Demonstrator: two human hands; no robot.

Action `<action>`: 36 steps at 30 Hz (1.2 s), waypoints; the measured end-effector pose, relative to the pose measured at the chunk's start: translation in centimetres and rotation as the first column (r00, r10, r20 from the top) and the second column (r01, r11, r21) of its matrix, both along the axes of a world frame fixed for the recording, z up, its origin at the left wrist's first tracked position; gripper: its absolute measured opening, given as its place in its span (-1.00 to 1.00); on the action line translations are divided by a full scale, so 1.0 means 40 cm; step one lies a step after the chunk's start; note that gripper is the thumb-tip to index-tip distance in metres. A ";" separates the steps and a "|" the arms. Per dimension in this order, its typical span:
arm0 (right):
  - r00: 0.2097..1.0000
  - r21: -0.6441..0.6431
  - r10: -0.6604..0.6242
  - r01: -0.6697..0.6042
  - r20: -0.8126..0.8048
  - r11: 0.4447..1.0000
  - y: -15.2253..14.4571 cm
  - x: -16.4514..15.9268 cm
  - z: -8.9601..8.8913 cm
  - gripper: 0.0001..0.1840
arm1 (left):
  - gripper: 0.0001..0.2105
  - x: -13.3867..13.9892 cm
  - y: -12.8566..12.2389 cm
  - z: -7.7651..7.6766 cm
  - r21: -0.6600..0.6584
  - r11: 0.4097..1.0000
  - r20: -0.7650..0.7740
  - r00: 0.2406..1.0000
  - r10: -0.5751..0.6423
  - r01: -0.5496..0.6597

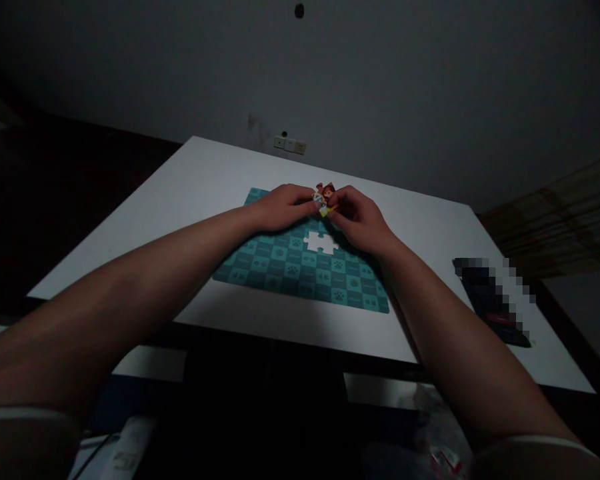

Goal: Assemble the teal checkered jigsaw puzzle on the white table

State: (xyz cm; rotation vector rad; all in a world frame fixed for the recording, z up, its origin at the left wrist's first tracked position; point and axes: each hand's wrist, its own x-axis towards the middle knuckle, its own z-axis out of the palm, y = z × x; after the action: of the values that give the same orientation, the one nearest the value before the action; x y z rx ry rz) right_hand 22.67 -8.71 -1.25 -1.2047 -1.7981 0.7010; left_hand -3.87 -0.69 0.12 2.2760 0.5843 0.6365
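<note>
Between my fingertips is a colourful jigsaw puzzle piece [325, 195] with a printed picture showing, raised over the far part of the teal sheet. My left hand [287, 205] pinches its left side between thumb and fingers. My right hand [361, 217] grips the right side, with its fingers curled. Below lies a flat teal jigsaw sheet [290, 270] with a checkered paw-print pattern. Near its middle, a white area [321, 243] has the outline of a puzzle piece; it looks like a gap onto the tabletop. My hands and forearms hide part of the sheet's far side.
The white table [165, 193] reaches toward a grey wall with sockets [290, 145]. On the right of the table lies a dark flat object [490, 303], partly blurred out. Below the front edge, a clear plastic bag [443, 427] and a white item [130, 447] show dimly.
</note>
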 end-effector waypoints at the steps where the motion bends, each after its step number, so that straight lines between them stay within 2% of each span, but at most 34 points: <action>1: 1.000 0.000 0.005 -0.005 -0.011 1.000 0.001 0.002 -0.003 -0.44 | -0.60 0.000 0.001 0.000 0.007 1.000 0.004 1.000 0.002 -0.002; 10: 0.998 -0.014 -0.017 0.016 -0.054 1.000 0.007 0.009 -0.023 -0.29 | -0.61 0.006 -0.001 0.005 0.014 0.997 -0.081 0.994 0.079 -0.078; 16: 0.996 -0.021 -0.038 0.036 -0.080 0.999 0.005 0.001 -0.018 -0.30 | -0.61 0.006 -0.001 0.007 0.035 0.996 -0.088 0.992 0.090 -0.087; 21: 0.991 -0.084 -0.058 0.048 -0.122 0.995 0.003 -0.002 -0.017 -0.27 | -0.62 0.003 0.000 0.002 0.067 0.995 -0.085 0.993 0.079 -0.074; 24: 0.993 -0.088 -0.064 0.054 -0.103 0.995 -0.004 -0.003 -0.007 -0.32 | -0.62 0.001 -0.004 0.001 0.057 0.997 -0.073 0.995 0.061 -0.057; 31: 1.000 -0.016 -0.018 0.018 -0.004 1.000 -0.019 0.000 0.035 -0.54 | -0.76 0.005 -0.009 -0.001 0.000 0.994 -0.102 0.988 0.113 -0.113; 36: 1.000 -0.030 0.005 -0.004 0.027 1.000 -0.025 0.002 0.039 -0.58 | -0.69 0.008 0.001 -0.017 -0.026 0.997 -0.047 0.997 0.065 -0.066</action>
State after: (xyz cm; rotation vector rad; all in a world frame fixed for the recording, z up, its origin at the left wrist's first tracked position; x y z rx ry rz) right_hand 22.75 -9.71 0.31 -1.2353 -1.8189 0.7194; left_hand -3.55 -0.67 -0.55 2.2588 0.6881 0.6048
